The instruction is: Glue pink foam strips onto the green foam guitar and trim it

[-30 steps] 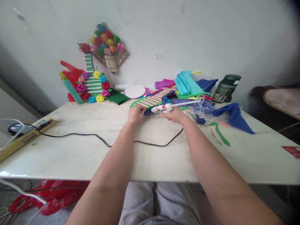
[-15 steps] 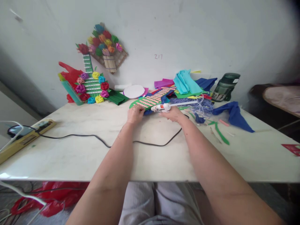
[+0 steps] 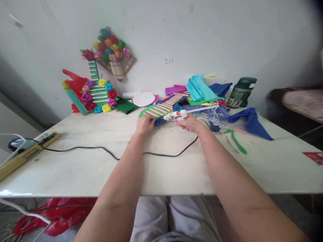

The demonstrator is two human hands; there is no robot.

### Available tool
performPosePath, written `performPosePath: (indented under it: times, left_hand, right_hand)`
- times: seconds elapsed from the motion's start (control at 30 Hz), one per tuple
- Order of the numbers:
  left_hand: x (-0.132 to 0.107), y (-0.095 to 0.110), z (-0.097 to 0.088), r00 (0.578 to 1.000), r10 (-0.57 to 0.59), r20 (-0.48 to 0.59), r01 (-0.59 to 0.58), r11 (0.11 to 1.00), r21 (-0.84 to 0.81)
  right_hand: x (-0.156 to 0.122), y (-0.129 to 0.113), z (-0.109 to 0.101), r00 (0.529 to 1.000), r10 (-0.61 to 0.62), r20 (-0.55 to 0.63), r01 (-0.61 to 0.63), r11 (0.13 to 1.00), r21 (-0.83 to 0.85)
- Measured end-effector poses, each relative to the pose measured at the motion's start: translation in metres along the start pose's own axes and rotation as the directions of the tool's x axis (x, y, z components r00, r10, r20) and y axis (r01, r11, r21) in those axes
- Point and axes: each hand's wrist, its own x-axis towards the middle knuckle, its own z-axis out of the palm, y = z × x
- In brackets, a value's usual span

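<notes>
My right hand [image 3: 189, 123] is wrapped round a white hot glue gun [image 3: 176, 116], its nozzle pointing left. A long pale glue stick [image 3: 202, 108] sticks out of the gun's back end. Just left of the nozzle, my left hand [image 3: 146, 123] pinches the near left edge of a green guitar-shaped craft piece [image 3: 161, 109]. Pink strips cross the face of this piece in rows, with thin lines running along it. Dark blue paper [image 3: 159, 121] shows beneath it. The fingertips of my left hand are partly hidden.
A black cord [image 3: 101, 147] runs across the table from a power strip [image 3: 47, 136]. A finished flower guitar [image 3: 99, 90] leans on the wall. Coloured crepe paper [image 3: 199, 88], purple shredded strands [image 3: 217, 114], a dark bottle [image 3: 242, 92] and green scraps [image 3: 238, 143] lie to the right.
My right hand and the glue gun have shifted slightly to the right. My left hand keeps its hold on the craft piece's edge. The whole view has moved a little.
</notes>
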Motion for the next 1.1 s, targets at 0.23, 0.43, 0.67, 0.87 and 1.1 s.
performPosePath:
  times: [0.23, 0.43, 0.67, 0.87, 1.1]
  left_hand:
    - [0.0, 0.001, -0.002, 0.997, -0.071, 0.038, 0.072, 0.997, -0.008]
    - [0.0, -0.001, 0.0, 0.993, -0.11, 0.039, 0.111, 0.994, -0.023]
    - [0.002, -0.01, 0.003, 0.989, -0.129, 0.071, 0.136, 0.984, -0.117]
    - [0.0, -0.008, 0.0, 0.991, -0.111, 0.08, 0.123, 0.977, -0.174]
    - [-0.002, -0.011, 0.005, 0.997, -0.062, 0.05, 0.072, 0.973, -0.218]
  right_hand:
    - [0.005, 0.002, 0.009, 0.998, 0.017, 0.059, -0.015, 0.999, -0.032]
    - [0.003, -0.002, 0.011, 1.0, 0.02, -0.006, -0.02, 1.0, -0.017]
    - [0.015, -0.004, 0.029, 0.969, -0.072, -0.236, 0.092, 0.993, 0.071]
    - [0.027, -0.009, 0.042, 0.916, -0.191, -0.353, 0.195, 0.98, -0.025]
    - [0.022, -0.013, 0.032, 0.905, -0.11, -0.41, -0.035, 0.944, -0.329]
